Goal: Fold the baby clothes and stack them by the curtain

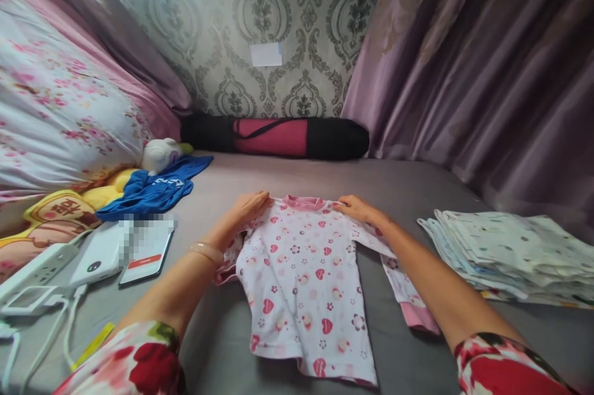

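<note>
A small white shirt with red hearts, flowers and a pink collar lies spread on the grey bed sheet, its collar away from me. My left hand pinches the shirt's left shoulder, and a pale bangle circles that wrist. At the other shoulder, my right hand grips the fabric beside the collar. The sleeve with a pink cuff stretches out under my right forearm. The other sleeve is partly hidden by my left forearm.
Folded pale cloths are stacked at the right. A phone, white power bank, power strip and cables lie left, near a blue garment and plush toys. A black and pink roll bag rests against the wall.
</note>
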Available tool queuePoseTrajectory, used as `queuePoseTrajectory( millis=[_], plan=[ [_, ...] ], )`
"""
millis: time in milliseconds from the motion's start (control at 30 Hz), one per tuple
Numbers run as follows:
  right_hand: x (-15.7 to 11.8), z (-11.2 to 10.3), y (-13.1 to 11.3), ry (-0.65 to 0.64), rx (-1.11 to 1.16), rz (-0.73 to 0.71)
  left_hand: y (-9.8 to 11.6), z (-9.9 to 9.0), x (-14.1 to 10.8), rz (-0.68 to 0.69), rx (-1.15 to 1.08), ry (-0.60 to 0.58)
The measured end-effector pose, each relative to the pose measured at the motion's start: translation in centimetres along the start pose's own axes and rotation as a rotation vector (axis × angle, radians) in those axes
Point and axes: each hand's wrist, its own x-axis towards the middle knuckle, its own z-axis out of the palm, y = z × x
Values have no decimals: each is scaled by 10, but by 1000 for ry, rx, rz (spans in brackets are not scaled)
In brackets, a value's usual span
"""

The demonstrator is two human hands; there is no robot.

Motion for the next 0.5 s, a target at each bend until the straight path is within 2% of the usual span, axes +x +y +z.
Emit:
queuePoseTrajectory(
  millis=[367, 500],
  plan=[
    [49, -6, 11, 57, -130, 60, -28, 15, 51, -1, -13, 13],
    [67, -8, 18, 72, -170, 47, -36, 15, 71, -4, -4, 1]
  ],
)
